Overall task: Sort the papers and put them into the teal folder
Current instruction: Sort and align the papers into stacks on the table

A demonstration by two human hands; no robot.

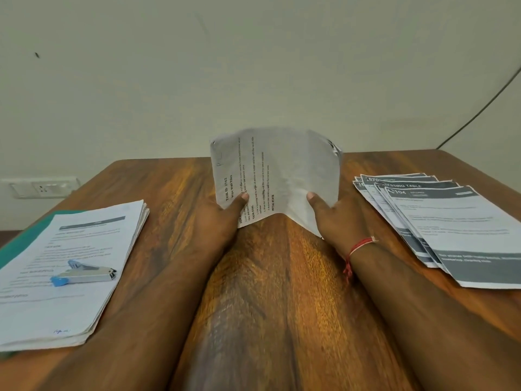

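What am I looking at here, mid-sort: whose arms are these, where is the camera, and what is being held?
There is no machine here. A person works with two bare hands, and the single picture comes from a camera worn on the head, looking forward and down. The left hand and right hand each pinch a lower corner of some printed sheets, held upright and bowed over the wooden table. On the person's left, a stack of papers lies on the teal folder, with a blue-and-silver stapler resting on top. On the right lies a fan of dark-headed sheets.
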